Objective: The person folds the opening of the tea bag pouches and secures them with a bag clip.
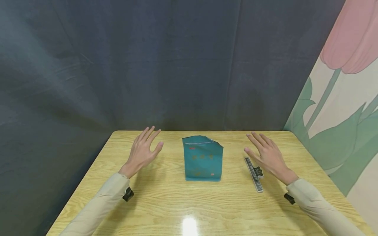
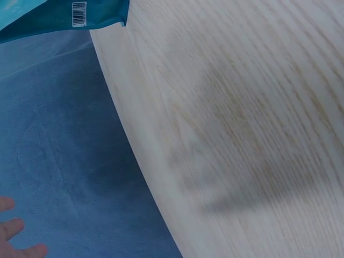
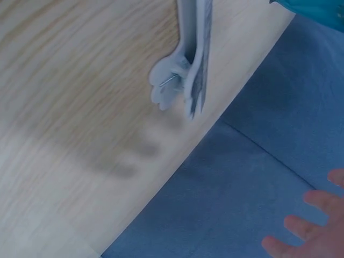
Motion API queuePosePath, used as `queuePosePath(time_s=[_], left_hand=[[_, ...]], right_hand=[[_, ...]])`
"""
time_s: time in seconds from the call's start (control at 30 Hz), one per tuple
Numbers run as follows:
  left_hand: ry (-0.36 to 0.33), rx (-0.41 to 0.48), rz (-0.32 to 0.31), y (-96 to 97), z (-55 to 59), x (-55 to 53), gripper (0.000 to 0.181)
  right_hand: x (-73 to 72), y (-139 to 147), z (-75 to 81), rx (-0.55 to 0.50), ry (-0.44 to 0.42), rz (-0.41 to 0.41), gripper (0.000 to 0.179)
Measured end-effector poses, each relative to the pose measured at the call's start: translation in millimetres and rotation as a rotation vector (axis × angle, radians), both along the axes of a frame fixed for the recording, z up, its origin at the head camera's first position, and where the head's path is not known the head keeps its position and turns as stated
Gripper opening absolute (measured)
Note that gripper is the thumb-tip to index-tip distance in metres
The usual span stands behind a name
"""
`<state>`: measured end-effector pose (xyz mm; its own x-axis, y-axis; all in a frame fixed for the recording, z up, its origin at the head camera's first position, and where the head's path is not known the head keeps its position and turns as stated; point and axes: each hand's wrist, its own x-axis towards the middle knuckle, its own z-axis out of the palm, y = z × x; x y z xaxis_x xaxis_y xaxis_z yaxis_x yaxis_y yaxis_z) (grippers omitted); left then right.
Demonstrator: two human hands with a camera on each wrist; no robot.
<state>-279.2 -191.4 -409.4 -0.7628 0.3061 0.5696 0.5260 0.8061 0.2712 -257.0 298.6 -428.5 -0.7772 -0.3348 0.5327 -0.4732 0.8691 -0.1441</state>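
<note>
A teal bag (image 1: 203, 162) stands upright on the table, its top edge uneven; in the left wrist view a barcode shows on the bag (image 2: 102, 16). To its right lies a long clip (image 1: 254, 175) with a piano-key pattern and a dark shaped grip. The right wrist view shows the clip (image 3: 188, 54) from its spring side. My left hand (image 1: 142, 151) hovers left of the bag, fingers extended, holding nothing. Close above the clip, my right hand (image 1: 268, 156) is likewise raised with fingers extended and touches nothing.
The light wood table (image 1: 165, 203) ends at a dark blue cloth (image 1: 177, 65) hanging behind it. A wall panel with a painted tulip (image 1: 333, 98) borders the right side. Dark wrist devices (image 1: 128, 194) sit under the cuffs.
</note>
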Motion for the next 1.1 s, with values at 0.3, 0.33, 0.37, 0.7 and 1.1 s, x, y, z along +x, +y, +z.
queuePosePath(time_s=[0.3, 0.33, 0.37, 0.7, 1.1], left_hand=[[0.004, 0.006, -0.006, 2.0, 2.7, 1.1, 0.06], [0.003, 0.006, -0.008, 2.2, 3.1, 1.2, 0.06], [0.004, 0.007, -0.01, 2.5, 3.3, 1.1, 0.06], [0.007, 0.011, -0.02, 6.6, 6.4, -0.2, 0.06], [0.024, 0.009, -0.035, 12.4, 16.7, 1.6, 0.06]], right_hand=[[1.8, -7.1, 2.3, 0.017, -0.011, 0.011, 0.067], [1.9, -7.5, 2.3, 0.014, -0.007, 0.012, 0.067], [1.9, -7.9, 2.4, 0.012, -0.006, 0.012, 0.067], [1.9, -9.8, 5.4, 0.021, 0.035, 0.02, 0.068], [4.4, -17.9, 8.5, 0.017, 0.083, 0.036, 0.068]])
